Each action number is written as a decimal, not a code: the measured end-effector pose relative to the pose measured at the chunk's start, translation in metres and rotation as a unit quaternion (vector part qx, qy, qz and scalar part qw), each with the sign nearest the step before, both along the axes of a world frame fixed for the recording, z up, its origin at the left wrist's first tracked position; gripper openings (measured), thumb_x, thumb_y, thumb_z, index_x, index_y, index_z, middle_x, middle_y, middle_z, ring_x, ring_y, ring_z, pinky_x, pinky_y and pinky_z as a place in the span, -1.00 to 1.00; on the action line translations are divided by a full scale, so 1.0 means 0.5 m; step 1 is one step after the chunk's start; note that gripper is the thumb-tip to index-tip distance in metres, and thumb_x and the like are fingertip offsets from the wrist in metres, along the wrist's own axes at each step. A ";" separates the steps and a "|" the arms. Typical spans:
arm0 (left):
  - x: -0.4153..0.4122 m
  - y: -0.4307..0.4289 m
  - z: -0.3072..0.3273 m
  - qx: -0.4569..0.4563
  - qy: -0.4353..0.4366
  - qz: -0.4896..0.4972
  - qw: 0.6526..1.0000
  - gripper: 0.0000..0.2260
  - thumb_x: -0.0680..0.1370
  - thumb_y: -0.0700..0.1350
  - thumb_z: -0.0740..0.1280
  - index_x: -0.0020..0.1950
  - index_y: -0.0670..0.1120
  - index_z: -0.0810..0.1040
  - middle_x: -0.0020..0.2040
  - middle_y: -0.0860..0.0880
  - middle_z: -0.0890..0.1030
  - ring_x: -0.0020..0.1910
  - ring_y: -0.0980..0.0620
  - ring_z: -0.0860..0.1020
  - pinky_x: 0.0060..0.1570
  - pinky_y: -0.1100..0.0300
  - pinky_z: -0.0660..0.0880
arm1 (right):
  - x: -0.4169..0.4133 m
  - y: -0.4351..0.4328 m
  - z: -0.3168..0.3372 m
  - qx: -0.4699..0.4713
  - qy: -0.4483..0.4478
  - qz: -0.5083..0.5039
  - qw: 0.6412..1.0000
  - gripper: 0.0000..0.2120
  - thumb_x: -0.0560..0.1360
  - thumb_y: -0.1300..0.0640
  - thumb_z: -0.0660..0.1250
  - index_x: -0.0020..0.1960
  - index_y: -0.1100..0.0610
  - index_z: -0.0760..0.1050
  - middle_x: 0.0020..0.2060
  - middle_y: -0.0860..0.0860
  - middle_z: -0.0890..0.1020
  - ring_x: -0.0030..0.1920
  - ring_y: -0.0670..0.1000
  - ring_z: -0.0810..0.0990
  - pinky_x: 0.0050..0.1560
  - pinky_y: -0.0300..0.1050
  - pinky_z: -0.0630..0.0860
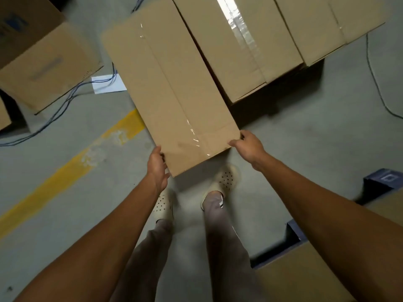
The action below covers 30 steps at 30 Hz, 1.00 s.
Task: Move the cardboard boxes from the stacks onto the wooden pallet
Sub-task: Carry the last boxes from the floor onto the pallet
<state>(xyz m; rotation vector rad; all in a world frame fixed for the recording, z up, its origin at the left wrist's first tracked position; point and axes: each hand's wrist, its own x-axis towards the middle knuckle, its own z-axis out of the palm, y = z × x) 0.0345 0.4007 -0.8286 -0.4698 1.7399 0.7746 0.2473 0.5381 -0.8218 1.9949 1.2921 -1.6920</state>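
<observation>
Closely beside stack (pixel 239 44), box (pixel 170 88) corners gripped

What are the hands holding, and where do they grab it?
The long cardboard box, at its near end: left hand at one corner, right hand at the other.

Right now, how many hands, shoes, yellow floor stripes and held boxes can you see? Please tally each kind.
Hands: 2, left hand, right hand
Shoes: 2, left shoe, right shoe
Yellow floor stripes: 1, yellow stripe
Boxes held: 1, held cardboard box
Total: 6
</observation>
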 end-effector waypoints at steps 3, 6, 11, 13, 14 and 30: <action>-0.048 -0.020 0.068 0.017 0.027 0.003 0.999 -0.69 0.64 0.11 0.12 0.19 -0.02 0.53 0.07 0.01 0.57 0.11 -0.03 0.51 0.22 -0.05 0.35 | -0.021 -0.010 0.076 0.017 0.022 -0.016 0.999 -0.57 0.55 0.13 0.39 0.39 0.07 0.39 0.28 0.02 0.53 0.20 0.05 0.52 0.12 -0.08 0.44; -0.097 -0.037 0.146 0.045 0.056 0.009 0.997 -0.78 0.64 0.06 0.13 0.05 -0.01 0.50 0.03 0.03 0.56 0.07 -0.02 0.47 0.14 -0.03 0.29 | -0.052 -0.020 0.163 0.029 0.059 -0.024 0.998 -0.52 0.54 0.22 0.38 0.40 0.03 0.33 0.21 -0.05 0.46 0.19 0.02 0.47 0.16 -0.03 0.45; -0.165 -0.045 0.298 0.107 0.099 0.011 0.989 -0.79 0.64 0.09 0.17 0.09 0.04 0.55 0.11 0.12 0.58 0.18 0.03 0.46 0.30 -0.09 0.23 | -0.119 -0.031 0.313 0.060 0.106 -0.052 0.991 -0.42 0.52 0.24 0.36 0.45 -0.10 0.28 0.26 0.02 0.55 0.21 0.06 0.54 0.26 0.13 0.55; -0.195 -0.042 0.366 0.142 0.107 0.006 0.984 -0.81 0.63 0.09 0.19 0.01 0.08 0.56 0.08 0.15 0.60 0.18 0.00 0.47 0.28 -0.12 0.29 | -0.141 -0.037 0.378 0.085 0.119 -0.064 0.987 -0.47 0.54 0.20 0.36 0.46 -0.07 0.33 0.27 -0.01 0.57 0.22 0.03 0.56 0.27 0.12 0.55; -0.211 -0.040 0.404 0.165 0.109 -0.001 0.980 -0.82 0.62 0.09 0.20 -0.01 0.09 0.57 0.07 0.14 0.61 0.15 -0.01 0.48 0.22 -0.10 0.36 | -0.149 -0.042 0.413 0.097 0.119 -0.070 0.986 -0.46 0.53 0.17 0.37 0.47 -0.04 0.35 0.29 -0.01 0.58 0.25 0.03 0.56 0.30 0.12 0.53; -0.297 -0.217 0.940 0.421 0.197 -0.245 0.851 -0.37 0.47 0.06 0.39 0.53 -0.03 0.38 0.36 -0.03 0.57 0.30 -0.02 0.56 0.28 0.01 0.52 | -0.194 -0.380 0.970 0.276 0.230 -0.201 0.911 -0.37 0.53 0.14 0.44 0.49 -0.18 0.27 0.14 -0.23 0.58 0.14 -0.19 0.56 0.24 -0.05 0.49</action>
